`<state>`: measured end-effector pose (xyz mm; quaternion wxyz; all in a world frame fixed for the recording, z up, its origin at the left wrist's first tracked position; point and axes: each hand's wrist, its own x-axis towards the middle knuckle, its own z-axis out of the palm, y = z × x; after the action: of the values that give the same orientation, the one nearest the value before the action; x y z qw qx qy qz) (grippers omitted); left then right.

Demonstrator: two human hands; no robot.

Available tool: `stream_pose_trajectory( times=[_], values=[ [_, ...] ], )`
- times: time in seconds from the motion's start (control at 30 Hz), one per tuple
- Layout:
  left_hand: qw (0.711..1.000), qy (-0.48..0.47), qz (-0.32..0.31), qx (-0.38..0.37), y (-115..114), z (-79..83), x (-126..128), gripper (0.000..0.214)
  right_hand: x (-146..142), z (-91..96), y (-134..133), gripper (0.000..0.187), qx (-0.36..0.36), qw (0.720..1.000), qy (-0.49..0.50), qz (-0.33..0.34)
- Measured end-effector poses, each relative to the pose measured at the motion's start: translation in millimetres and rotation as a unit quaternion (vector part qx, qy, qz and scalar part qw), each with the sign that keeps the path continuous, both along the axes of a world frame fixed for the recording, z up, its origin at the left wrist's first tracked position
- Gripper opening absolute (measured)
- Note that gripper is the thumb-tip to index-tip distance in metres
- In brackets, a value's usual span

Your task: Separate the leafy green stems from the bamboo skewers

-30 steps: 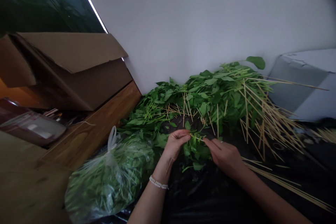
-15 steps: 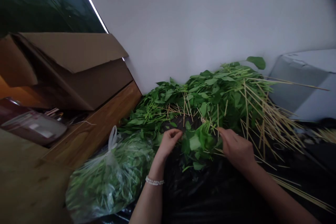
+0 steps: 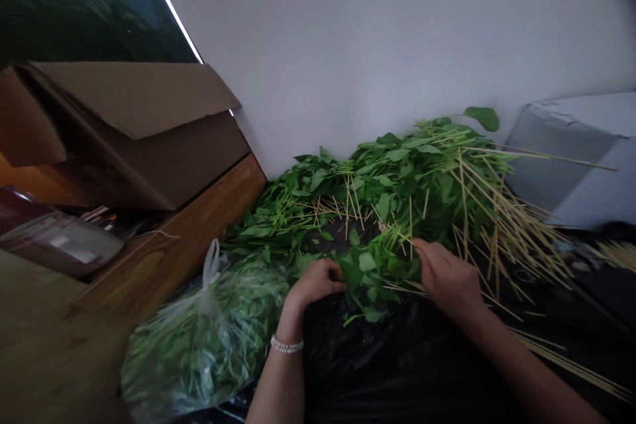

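Observation:
A big heap of green leafy stems (image 3: 397,179) lies on a black plastic sheet (image 3: 397,358) against the wall. My left hand (image 3: 314,283), with a pearl bracelet on the wrist, is curled shut at the near edge of a small bunch of leaves (image 3: 377,265). My right hand (image 3: 447,278) pinches the right side of that same bunch, fingers closed on its stems. Bare yellowish stalks (image 3: 501,225) fan out just right of my right hand.
A clear plastic bag full of greens (image 3: 203,338) lies at lower left beside a wooden ledge (image 3: 173,238). An open cardboard box (image 3: 134,126) stands at left. A white box (image 3: 571,159) sits at far right. More stalks (image 3: 561,358) lie along the right.
My hands parted from a shared pinch on one stem. The right hand moved up and right onto the small bunch; the left hand curled shut and dropped toward the sheet.

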<state>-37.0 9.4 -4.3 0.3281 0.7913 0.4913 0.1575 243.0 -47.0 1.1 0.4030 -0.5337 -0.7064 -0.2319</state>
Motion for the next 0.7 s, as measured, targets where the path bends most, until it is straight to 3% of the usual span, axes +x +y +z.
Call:
stream_pose_trajectory(
  times=[0.07, 0.27, 0.47, 0.6, 0.7],
  values=[
    [0.999, -0.038, 0.0, 0.008, 0, 0.5, 0, 0.015, -1, 0.6, -1, 0.023, -0.005, 1.0, 0.0, 0.0],
    [0.985, -0.13, 0.11, -0.011, 3, -2.1, 0, 0.013, -2, 1.5, -1, 0.022, -0.003, 1.0, -0.009, 0.012],
    [0.973, -0.16, 0.153, 0.068, 8, -0.7, 4, 0.013, -2, -3.0, -1, 0.023, -0.009, 1.0, -0.015, 0.026],
    [0.941, -0.264, 0.202, 0.066, 8, 8.7, 11, 0.013, -3, -6.0, -1, 0.024, -0.023, 0.999, -0.009, 0.033],
    [0.911, -0.36, 0.2, 0.031, 6, 14.9, 15, 0.016, -4, -6.9, -1, 0.026, -0.033, 0.998, -0.004, 0.048]
  ],
)
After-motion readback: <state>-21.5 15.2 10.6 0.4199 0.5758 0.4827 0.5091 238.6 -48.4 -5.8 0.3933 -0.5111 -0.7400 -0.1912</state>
